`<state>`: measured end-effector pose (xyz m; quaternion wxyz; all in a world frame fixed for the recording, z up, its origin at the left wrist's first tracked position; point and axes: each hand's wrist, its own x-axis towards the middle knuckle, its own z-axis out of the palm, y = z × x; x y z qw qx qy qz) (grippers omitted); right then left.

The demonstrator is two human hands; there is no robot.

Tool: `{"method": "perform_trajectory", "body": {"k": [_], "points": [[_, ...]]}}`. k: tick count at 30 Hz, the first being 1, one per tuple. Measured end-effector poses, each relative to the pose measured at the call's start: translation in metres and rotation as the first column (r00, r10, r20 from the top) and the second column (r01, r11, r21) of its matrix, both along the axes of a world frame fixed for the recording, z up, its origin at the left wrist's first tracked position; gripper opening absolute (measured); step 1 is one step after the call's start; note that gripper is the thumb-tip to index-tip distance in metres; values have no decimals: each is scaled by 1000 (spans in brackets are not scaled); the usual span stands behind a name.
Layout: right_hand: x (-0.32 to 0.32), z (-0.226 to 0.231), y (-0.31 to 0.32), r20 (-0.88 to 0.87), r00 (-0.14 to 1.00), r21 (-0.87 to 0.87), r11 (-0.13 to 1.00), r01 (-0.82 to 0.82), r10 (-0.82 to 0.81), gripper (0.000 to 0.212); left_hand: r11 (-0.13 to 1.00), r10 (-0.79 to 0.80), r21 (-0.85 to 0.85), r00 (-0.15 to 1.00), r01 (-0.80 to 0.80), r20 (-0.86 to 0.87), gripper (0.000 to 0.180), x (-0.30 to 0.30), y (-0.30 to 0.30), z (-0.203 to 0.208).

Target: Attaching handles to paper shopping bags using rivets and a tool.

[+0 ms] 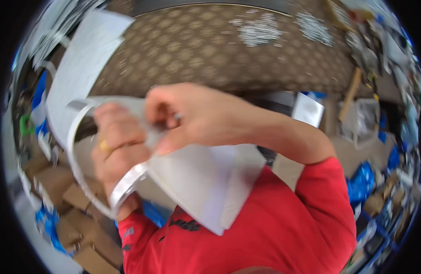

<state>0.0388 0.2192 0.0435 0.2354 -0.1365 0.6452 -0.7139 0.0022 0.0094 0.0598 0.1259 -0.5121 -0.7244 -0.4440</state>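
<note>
My left hand (118, 141), with a yellow ring on one finger, is closed and blurred by motion. It grips the upper corner of some white sheets (206, 182), which fan out and hang down in front of my red shirt. Close against it, my right hand (187, 114) is curled into a pinch; whatever lies between those fingertips is too small and smeared to make out. A narrow white strip (70, 148) bends in a wide loop around my left hand and passes by the wrist.
Ahead stands a table with a brown patterned cover (187, 50). Two piles of small silvery pieces (260, 31) lie toward its far right. Large white sheets (85, 68) overhang its left end. Cardboard boxes (82, 228) lie low on the left, blue plastic bags (362, 181) on the right.
</note>
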Motion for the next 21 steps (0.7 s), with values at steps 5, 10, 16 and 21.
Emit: {"method": "perform_trajectory", "body": {"k": [5, 10, 16, 21], "points": [[8, -12, 51, -170, 971, -67, 985, 158, -167, 18, 993, 72, -89, 996, -77, -55, 23, -3, 17, 11], [32, -45, 177, -741, 322, 419, -32, 907, -589, 16, 979, 16, -200, 993, -40, -117, 24, -29, 11, 7], [44, -82, 246, -762, 260, 516, -314, 797, -593, 19, 952, 7, -294, 966, -85, -258, 22, -31, 18, -4], [38, -79, 243, -850, 270, 432, -307, 848, -453, 18, 960, 40, -259, 967, -107, -250, 19, -29, 17, -3]]}}
